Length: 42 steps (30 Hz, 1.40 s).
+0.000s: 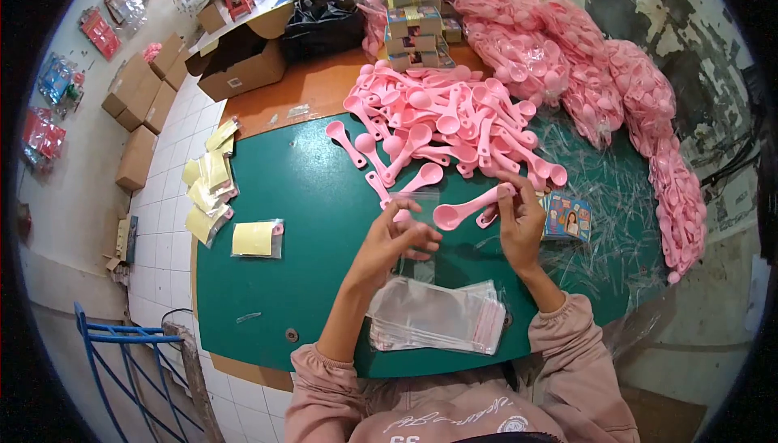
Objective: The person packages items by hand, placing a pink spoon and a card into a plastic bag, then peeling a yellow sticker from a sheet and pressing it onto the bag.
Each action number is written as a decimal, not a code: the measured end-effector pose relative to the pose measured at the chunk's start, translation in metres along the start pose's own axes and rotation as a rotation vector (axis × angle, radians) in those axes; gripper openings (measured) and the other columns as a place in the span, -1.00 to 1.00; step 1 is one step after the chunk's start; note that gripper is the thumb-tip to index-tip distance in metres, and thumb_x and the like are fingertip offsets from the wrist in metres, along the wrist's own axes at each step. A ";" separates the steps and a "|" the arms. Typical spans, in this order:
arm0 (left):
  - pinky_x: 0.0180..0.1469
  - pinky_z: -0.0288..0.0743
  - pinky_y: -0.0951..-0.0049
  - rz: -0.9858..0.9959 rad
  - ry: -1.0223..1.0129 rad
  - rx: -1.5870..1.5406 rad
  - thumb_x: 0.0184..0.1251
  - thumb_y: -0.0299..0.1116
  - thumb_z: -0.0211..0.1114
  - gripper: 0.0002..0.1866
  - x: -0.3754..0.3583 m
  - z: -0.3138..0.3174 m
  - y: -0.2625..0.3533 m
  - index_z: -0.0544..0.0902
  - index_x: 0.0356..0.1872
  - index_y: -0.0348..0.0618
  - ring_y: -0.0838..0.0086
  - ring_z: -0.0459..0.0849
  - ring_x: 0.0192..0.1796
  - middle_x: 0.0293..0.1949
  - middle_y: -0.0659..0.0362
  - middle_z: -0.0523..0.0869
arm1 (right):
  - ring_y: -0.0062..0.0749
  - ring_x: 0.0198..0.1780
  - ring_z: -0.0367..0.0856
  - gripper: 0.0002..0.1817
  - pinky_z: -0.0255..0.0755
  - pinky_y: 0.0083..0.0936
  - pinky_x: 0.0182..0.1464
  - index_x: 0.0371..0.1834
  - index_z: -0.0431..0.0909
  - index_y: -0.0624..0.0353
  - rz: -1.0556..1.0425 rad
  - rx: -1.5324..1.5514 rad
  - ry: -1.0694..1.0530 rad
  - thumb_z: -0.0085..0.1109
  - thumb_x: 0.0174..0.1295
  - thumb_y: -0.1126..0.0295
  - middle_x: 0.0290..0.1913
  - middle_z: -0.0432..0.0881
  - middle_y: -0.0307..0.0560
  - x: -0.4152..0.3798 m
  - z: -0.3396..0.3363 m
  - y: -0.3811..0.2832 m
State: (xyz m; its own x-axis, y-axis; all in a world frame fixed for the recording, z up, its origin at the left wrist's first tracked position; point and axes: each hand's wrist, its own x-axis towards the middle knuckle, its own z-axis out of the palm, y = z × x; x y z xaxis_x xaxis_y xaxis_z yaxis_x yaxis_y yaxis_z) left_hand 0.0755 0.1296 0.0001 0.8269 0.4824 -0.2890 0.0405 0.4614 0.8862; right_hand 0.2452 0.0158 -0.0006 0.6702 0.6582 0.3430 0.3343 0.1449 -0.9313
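Note:
Between the thumb and fingers of my right hand (520,220) is the handle end of a pink measuring spoon (466,209), its bowl pointing left. My left hand (391,242) has its fingers curled around a clear plastic bag (423,269), which is hard to see against the green. A stack of clear plastic bags (438,317) lies just below both hands. Beyond them is a heap of pink measuring spoons (442,119). A pile of printed cards (570,218) sits right of my right hand. To the left lies a packed bag with a yellow card (258,239).
Several more packed yellow-card bags (211,179) lie along the left edge of the green table (284,297). Big bags of pink spoons (567,54) line the right side, near scattered plastic strips (604,208). Bundled card stacks (413,25) and an open cardboard box (243,70) stand behind.

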 end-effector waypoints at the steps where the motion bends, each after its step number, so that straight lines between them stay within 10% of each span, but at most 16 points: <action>1: -0.28 0.55 0.51 -0.038 0.008 -0.025 0.30 -0.33 0.13 -0.80 -0.001 0.001 0.000 0.36 -0.13 -0.07 0.46 0.64 -0.31 -0.30 0.08 0.64 | -0.64 -0.58 0.51 -0.81 0.37 -0.72 -0.57 -0.08 0.40 0.26 0.000 0.043 0.040 -0.04 0.30 0.44 -0.55 0.51 -0.20 -0.001 0.001 0.000; 20: -0.24 0.47 0.64 0.056 0.037 0.300 -0.03 -0.59 0.34 -0.45 0.005 0.006 -0.011 0.45 0.09 -0.27 0.63 0.62 -0.38 -0.45 0.19 0.68 | -0.64 -0.60 0.52 -0.85 0.39 -0.73 -0.60 -0.16 0.40 0.25 -0.029 0.083 -0.001 0.04 0.25 0.46 -0.53 0.51 -0.21 -0.006 0.000 -0.006; 32: -0.12 0.50 0.61 0.163 -0.059 0.179 0.37 -0.24 0.07 -0.63 0.005 0.009 -0.022 0.48 0.02 -0.34 0.54 0.61 -0.13 -0.18 0.12 0.66 | -0.73 -0.61 0.41 -0.80 0.26 -0.77 -0.59 -0.24 0.30 0.20 0.195 0.055 -0.232 0.14 0.17 0.49 -0.57 0.50 -0.24 -0.007 0.001 -0.006; 34: -0.15 0.51 0.61 -0.161 -0.189 0.089 0.41 -0.15 -0.03 -0.58 0.005 0.005 -0.018 0.52 -0.06 -0.38 0.52 0.64 -0.17 -0.20 0.10 0.66 | -0.71 -0.58 0.44 -0.82 0.31 -0.75 -0.57 -0.25 0.31 0.20 0.078 0.120 -0.084 0.13 0.18 0.49 -0.55 0.51 -0.22 -0.004 0.001 -0.002; 42: -0.22 0.55 0.55 -0.030 -0.139 0.043 0.45 -0.20 -0.10 -0.59 0.005 0.003 -0.019 0.51 -0.04 -0.40 0.44 0.67 -0.26 -0.25 0.05 0.66 | -0.50 -0.26 0.51 -0.57 0.43 -0.54 -0.27 -0.21 0.51 0.23 -0.003 0.122 -0.557 -0.04 0.28 0.02 -0.20 0.54 -0.08 -0.008 0.000 0.006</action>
State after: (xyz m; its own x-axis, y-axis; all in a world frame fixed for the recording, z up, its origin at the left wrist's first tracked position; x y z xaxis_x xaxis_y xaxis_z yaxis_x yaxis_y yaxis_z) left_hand 0.0811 0.1212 -0.0167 0.8947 0.3594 -0.2651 0.0880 0.4401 0.8936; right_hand 0.2420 0.0111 -0.0090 0.2074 0.9432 0.2596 0.2345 0.2097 -0.9492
